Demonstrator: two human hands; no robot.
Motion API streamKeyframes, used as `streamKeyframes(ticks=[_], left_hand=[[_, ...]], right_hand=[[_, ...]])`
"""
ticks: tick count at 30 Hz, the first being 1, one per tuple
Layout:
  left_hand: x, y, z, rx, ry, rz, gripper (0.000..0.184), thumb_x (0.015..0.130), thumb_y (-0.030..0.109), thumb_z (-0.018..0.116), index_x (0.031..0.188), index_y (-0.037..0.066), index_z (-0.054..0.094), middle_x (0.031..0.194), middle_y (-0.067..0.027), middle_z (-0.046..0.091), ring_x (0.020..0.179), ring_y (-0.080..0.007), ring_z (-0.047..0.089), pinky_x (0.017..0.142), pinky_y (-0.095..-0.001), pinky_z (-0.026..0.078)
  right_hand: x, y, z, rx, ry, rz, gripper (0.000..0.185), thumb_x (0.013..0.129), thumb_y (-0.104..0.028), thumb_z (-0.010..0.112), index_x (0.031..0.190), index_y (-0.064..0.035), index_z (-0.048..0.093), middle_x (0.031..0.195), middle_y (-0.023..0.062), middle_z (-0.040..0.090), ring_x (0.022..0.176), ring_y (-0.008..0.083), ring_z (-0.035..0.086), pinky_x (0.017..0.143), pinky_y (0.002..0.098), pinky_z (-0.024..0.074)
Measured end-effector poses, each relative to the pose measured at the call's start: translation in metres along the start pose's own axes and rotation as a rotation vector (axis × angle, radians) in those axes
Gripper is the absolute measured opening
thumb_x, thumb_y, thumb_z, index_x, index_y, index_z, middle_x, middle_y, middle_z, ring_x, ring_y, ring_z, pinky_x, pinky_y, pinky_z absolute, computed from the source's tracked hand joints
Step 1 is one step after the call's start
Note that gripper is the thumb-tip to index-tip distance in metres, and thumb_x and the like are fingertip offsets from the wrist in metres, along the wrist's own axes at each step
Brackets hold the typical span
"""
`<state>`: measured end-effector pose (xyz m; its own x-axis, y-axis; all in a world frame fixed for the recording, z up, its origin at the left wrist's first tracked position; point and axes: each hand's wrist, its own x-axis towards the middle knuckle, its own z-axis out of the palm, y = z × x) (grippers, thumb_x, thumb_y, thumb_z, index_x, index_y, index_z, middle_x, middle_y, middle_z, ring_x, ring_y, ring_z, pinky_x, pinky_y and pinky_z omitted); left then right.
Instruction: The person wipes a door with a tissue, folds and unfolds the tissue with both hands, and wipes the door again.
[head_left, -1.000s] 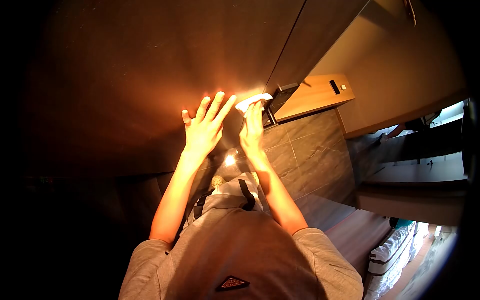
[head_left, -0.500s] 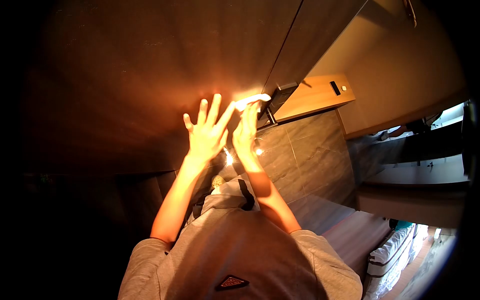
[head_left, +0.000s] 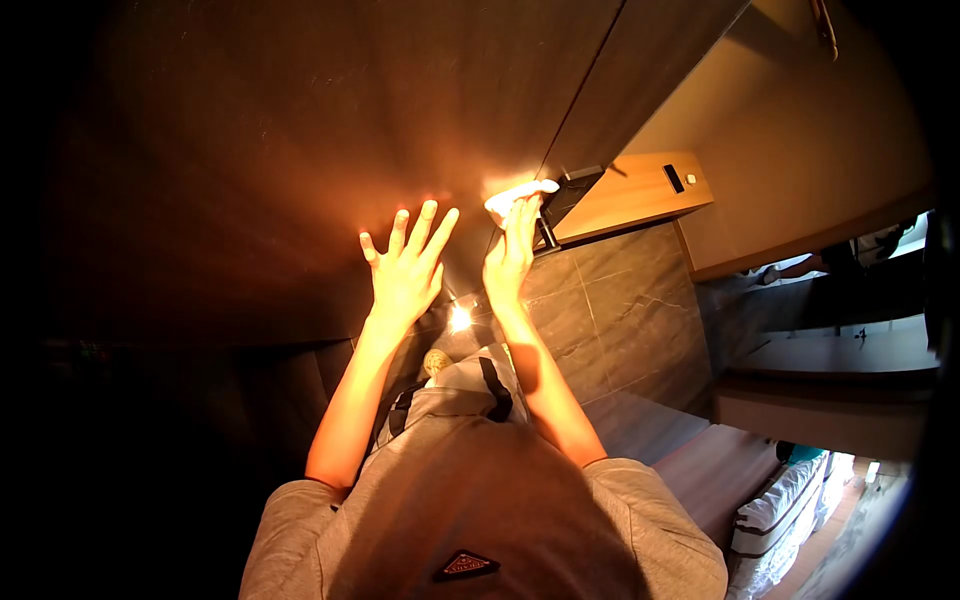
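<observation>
A dark brown door-like panel (head_left: 330, 130) fills the upper left in front of me. My left hand (head_left: 406, 280) is open, with its fingers spread and their tips at or close to the panel. My right hand (head_left: 512, 255) holds a white cloth (head_left: 513, 198) against the panel, close to its seam. Glare washes out the cloth's detail, and part of it lies behind the fingers. Just right of that hand are a black handle (head_left: 547, 236) and a dark plate (head_left: 576, 194).
A light wooden panel (head_left: 640, 185) with a dark slot stands beyond the handle. Grey tiles (head_left: 640, 310) cover the floor. A bright light reflection (head_left: 460, 318) shows between my forearms. Plastic-wrapped bulky goods (head_left: 775, 520) lie at lower right.
My right hand has moved slightly right with the cloth, closer to the handle. The left hand has shifted a little left and down, and the gap between the hands is wider.
</observation>
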<state>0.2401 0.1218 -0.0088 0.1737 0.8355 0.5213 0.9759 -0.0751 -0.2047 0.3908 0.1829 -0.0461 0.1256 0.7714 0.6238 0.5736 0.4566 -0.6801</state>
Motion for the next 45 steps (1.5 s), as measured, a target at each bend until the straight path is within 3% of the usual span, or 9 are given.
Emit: streamKeyframes(ticks=[4,12,15,20,24,28,32,37,45], left_hand=[[0.000,-0.001,-0.001,-0.006,-0.030,-0.010,0.082,0.076,0.031,0.074,0.150,0.035,0.038,0.164,-0.0041,0.017,0.152,-0.0317,-0.006,0.112,-0.0637,-0.016],[0.001,0.001,0.001,-0.009,-0.036,-0.011,0.082,0.077,0.029,0.074,0.150,0.034,0.038,0.163,-0.0038,0.019,0.152,-0.0306,-0.005,0.112,-0.0635,-0.015],[0.002,0.002,-0.011,-0.057,-0.061,-0.014,0.079,0.077,0.027,0.073,0.149,0.033,0.040,0.163,-0.0049,0.021,0.152,-0.0300,-0.003,0.113,-0.0627,-0.015],[0.001,-0.001,-0.008,-0.176,-0.049,-0.027,0.078,0.077,0.024,0.072,0.148,0.033,0.042,0.162,-0.0081,0.024,0.152,-0.0307,0.003,0.114,-0.0601,-0.014],[-0.002,-0.002,-0.005,-0.163,-0.073,-0.022,0.079,0.077,0.024,0.072,0.149,0.033,0.041,0.162,-0.0082,0.023,0.152,-0.0308,0.004,0.114,-0.0593,-0.013],[-0.001,-0.001,-0.006,-0.177,-0.079,-0.035,0.080,0.076,0.023,0.073,0.149,0.034,0.042,0.162,-0.0077,0.022,0.152,-0.0306,0.003,0.114,-0.0599,-0.013],[-0.002,0.000,-0.006,-0.189,-0.095,-0.043,0.080,0.075,0.022,0.074,0.148,0.035,0.042,0.162,-0.0076,0.023,0.152,-0.0311,0.003,0.113,-0.0609,-0.014],[-0.002,-0.001,0.003,-0.193,-0.043,-0.069,0.080,0.075,0.023,0.073,0.147,0.037,0.043,0.160,0.0009,0.029,0.153,-0.0252,0.004,0.114,-0.0607,-0.013],[-0.003,0.002,0.005,-0.123,-0.041,-0.059,0.080,0.074,0.022,0.074,0.147,0.036,0.044,0.162,-0.0046,0.022,0.152,-0.0337,-0.002,0.112,-0.0629,-0.014]], right_hand=[[-0.014,-0.004,-0.003,0.091,-0.237,-0.125,0.051,0.090,0.009,0.045,0.140,0.0011,0.048,0.148,0.0307,0.037,0.140,0.0464,0.033,0.115,0.0491,0.0304],[-0.002,0.001,-0.012,0.011,-0.257,-0.166,0.057,0.082,0.012,0.050,0.138,0.0004,0.051,0.146,0.0289,0.041,0.139,0.0451,0.035,0.114,0.0472,0.0333],[0.012,0.005,-0.005,0.147,0.053,0.091,0.062,0.081,0.015,0.043,0.141,0.0003,0.048,0.150,0.0290,0.035,0.142,0.0408,0.033,0.117,0.0452,0.0275],[-0.001,0.009,-0.008,0.004,-0.281,-0.104,0.051,0.088,0.010,0.045,0.138,0.0044,0.049,0.149,0.0292,0.037,0.140,0.0436,0.034,0.117,0.0449,0.0297],[0.010,0.007,0.000,0.066,0.003,0.077,0.053,0.085,0.012,0.044,0.137,0.0047,0.049,0.146,0.0296,0.040,0.138,0.0445,0.037,0.115,0.0478,0.0312],[-0.009,0.015,-0.003,0.034,-0.293,-0.114,0.047,0.090,0.009,0.045,0.138,0.0053,0.048,0.147,0.0298,0.040,0.139,0.0461,0.035,0.117,0.0472,0.0289],[0.007,0.009,0.003,0.171,0.005,0.186,0.056,0.089,0.011,0.041,0.144,0.0026,0.042,0.153,0.0286,0.031,0.143,0.0405,0.031,0.118,0.0442,0.0261],[-0.010,0.038,-0.002,0.041,-0.235,-0.080,0.052,0.091,0.007,0.043,0.142,0.0022,0.045,0.148,0.0280,0.039,0.142,0.0419,0.032,0.118,0.0456,0.0282],[-0.008,0.028,0.000,0.002,-0.148,0.011,0.055,0.090,0.008,0.045,0.145,0.0049,0.039,0.151,0.0283,0.034,0.141,0.0438,0.032,0.117,0.0461,0.0292]])
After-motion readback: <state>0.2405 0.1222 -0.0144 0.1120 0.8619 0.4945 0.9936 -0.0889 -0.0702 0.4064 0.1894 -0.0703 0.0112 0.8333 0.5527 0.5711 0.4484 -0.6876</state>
